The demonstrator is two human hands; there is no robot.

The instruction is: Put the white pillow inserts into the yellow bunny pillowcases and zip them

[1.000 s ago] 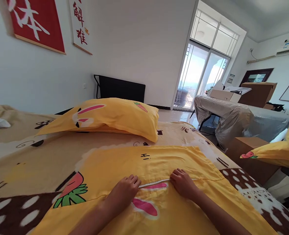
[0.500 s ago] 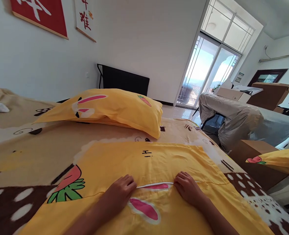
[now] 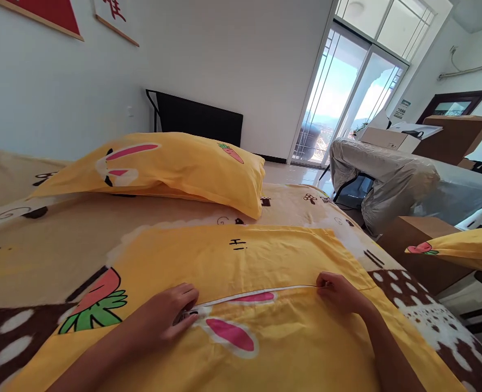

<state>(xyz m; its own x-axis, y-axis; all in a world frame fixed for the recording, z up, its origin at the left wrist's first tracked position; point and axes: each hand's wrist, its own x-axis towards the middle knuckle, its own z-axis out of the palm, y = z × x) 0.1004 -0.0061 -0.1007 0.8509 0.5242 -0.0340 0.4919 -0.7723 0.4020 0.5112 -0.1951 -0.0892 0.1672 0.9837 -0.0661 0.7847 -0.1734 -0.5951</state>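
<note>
— We are in a bright room with a white wall and a tall glass door (image 3: 334, 98). We lean over a bed with a tan cartoon sheet (image 3: 61, 239).

— Where is our flat yellow cloth pillowcase (image 3: 241, 256)?

— It lies spread on the sheet right in front of us, near a fat yellow pillow (image 3: 163, 171).

— What do our hands do?

— Our left hand (image 3: 167, 318) curls its fingers tight on what looks like a small grey zip pull (image 3: 183, 314), at the left end of the thin white zip line (image 3: 261, 290). Our right hand (image 3: 343, 293) pinches the cloth at the right end.

— So we think we are at the zip step.

— Yes. We think the next pull needs the right hand to hold the cloth flat and tight, so the zip does not snag.
</note>
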